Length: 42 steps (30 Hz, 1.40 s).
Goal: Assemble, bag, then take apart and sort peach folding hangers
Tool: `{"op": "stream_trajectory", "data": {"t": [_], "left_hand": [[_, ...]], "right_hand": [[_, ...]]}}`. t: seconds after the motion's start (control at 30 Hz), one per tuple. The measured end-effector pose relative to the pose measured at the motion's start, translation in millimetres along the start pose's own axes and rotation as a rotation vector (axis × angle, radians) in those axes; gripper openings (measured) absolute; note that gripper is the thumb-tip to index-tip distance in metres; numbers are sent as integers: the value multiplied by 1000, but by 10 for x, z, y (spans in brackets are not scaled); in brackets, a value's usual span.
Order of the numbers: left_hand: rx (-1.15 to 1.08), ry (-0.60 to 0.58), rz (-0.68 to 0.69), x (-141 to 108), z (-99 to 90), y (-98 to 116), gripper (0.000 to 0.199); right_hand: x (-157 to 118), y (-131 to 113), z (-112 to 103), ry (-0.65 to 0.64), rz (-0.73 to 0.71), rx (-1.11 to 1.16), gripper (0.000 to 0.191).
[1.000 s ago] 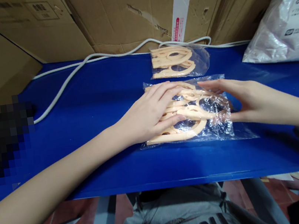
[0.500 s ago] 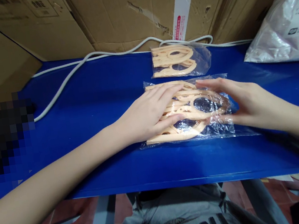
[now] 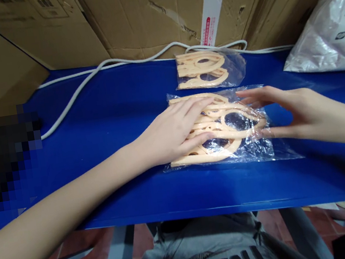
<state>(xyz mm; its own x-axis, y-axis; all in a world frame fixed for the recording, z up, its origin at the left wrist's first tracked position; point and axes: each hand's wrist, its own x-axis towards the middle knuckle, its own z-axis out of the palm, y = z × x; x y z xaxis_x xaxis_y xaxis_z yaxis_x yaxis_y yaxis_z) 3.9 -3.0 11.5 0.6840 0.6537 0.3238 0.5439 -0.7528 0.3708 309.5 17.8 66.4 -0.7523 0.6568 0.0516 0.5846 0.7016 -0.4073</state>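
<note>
Beige folded plastic hangers (image 3: 225,132) lie side by side in a clear plastic bag (image 3: 262,153) on the blue table. My left hand (image 3: 182,128) rests flat across the left part of this bag, fingers stretched out and covering some of the hangers. At the bag's right end, my right hand (image 3: 286,108) is open, thumb and fingers spread apart around the hangers' rounded tips. Its fingertips are over the bag; whether they press on it I cannot tell. Just behind lies a second bag of beige hangers (image 3: 204,70), untouched by either hand.
A white cable (image 3: 101,66) runs along the back of the blue table (image 3: 118,111). Cardboard boxes (image 3: 142,17) stand behind it. A large white plastic bag (image 3: 328,41) sits at the back right. A pixelated dark area covers the left side.
My right hand has slid to the right along the bag, its fingers drawing back toward the hangers' tips. My left hand stays in place on the bag.
</note>
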Motion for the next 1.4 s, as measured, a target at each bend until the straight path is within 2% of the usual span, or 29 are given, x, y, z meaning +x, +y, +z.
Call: {"op": "stream_trajectory", "data": {"t": [0.23, 0.4, 0.67, 1.0, 1.27, 1.4], "left_hand": [[-40, 14, 12, 7, -12, 10, 62], [10, 19, 6, -1, -8, 10, 60], [32, -17, -1, -5, -5, -3, 60], [60, -14, 19, -10, -1, -12, 59], [64, -8, 20, -20, 16, -26, 59], [65, -16, 13, -22, 6, -18, 61]], "right_hand": [[67, -53, 71, 22, -39, 40, 68], [106, -107, 149, 56, -23, 6, 70], [50, -22, 76, -30, -26, -1, 67], [72, -89, 98, -7, -19, -51, 70], [58, 6, 36, 9, -51, -41, 45], [59, 140, 36, 70, -57, -157, 37]]}}
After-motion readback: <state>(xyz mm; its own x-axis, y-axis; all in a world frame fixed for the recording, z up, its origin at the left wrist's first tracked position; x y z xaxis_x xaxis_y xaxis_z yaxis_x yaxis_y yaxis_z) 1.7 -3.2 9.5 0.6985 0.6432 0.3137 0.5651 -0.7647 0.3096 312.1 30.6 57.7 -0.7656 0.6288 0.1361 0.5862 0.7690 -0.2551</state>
